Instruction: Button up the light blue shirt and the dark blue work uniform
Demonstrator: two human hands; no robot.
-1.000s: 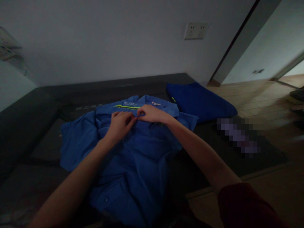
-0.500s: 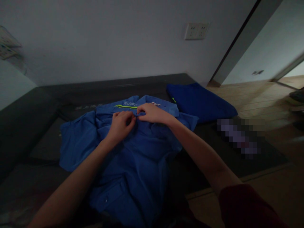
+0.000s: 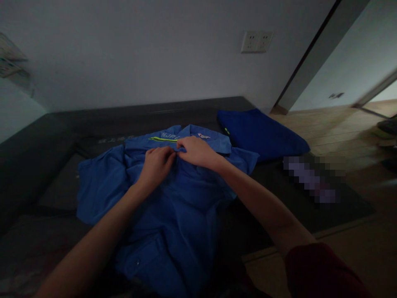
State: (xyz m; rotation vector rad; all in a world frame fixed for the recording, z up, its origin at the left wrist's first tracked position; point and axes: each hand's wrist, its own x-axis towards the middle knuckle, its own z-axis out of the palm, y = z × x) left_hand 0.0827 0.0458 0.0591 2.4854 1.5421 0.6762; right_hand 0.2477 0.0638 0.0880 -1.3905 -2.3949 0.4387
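Note:
A blue work jacket (image 3: 186, 207) lies spread and wrinkled before me, with pale lettering and a yellow-green stripe across its upper part. A small white badge (image 3: 204, 136) shows on the right of its chest. My left hand (image 3: 159, 162) pinches the jacket's front at the middle. Close against it, my right hand (image 3: 195, 150) is closed on the same strip of cloth, thumb and fingers together. The exact bit of fabric between the fingertips is mostly hidden. Near the bottom, a flap with a snap button (image 3: 137, 262) faces up.
Under the jacket is a dark, low surface (image 3: 198, 108) set against the wall. A folded darker blue cloth (image 3: 263, 134) lies on its right. Beyond that is a blurred-out item (image 3: 310, 178). A double wall socket (image 3: 257, 42) sits above.
Both hands stay at the jacket's front, with small shifts of the fingers. The right hand has moved slightly, and more of the white badge shows. The jacket lies almost the same.

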